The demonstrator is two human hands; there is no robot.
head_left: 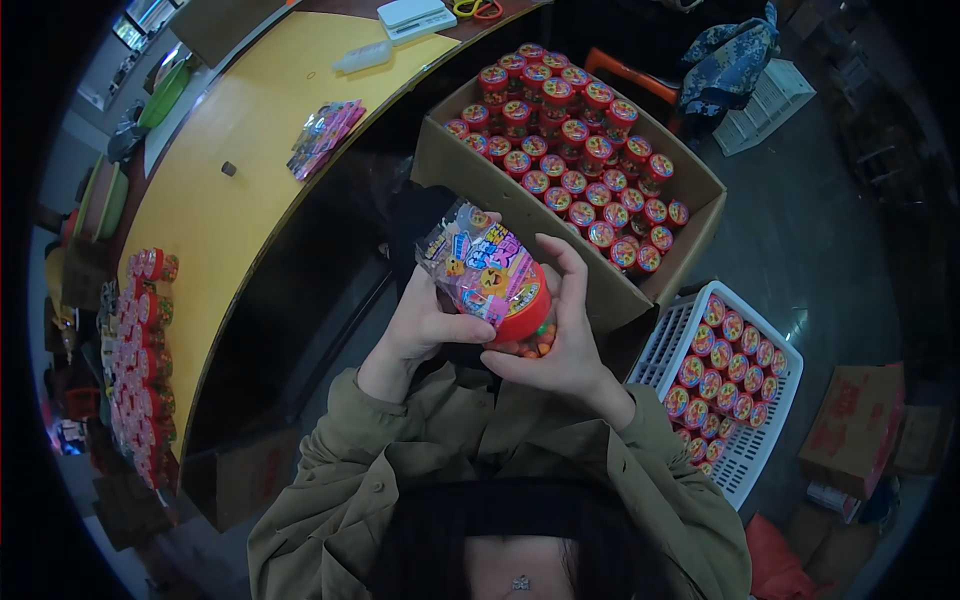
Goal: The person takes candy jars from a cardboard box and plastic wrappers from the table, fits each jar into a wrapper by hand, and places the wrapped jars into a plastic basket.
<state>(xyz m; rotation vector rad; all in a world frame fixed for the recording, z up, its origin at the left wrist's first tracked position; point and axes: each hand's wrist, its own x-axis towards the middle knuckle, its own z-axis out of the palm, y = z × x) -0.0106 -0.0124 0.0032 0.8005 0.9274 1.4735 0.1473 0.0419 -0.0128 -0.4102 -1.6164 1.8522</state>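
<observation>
Between my hands is a clear candy jar (537, 342) with a red lid, colourful candies showing through its side. A printed plastic bag (483, 262), pink with cartoon faces, lies over the lid. My left hand (432, 318) is closed on the bag and the lid's edge, its thumb near the rim. My right hand (570, 345) wraps round the jar from the right, fingers curled behind it. Just beyond my hands stands a cardboard box (570, 262) holding many red-lidded jars (575, 130). A flat stack of pink printed bags (327, 138) rests on the yellow table (255, 95).
At my right a white plastic basket (748, 470) holds more jars. Rows of jars with bags (145, 365) line the table's left end. A white scale (415, 18), a bottle (362, 57) and a small dark block (229, 169) are on the table. Cartons (850, 425) sit far right.
</observation>
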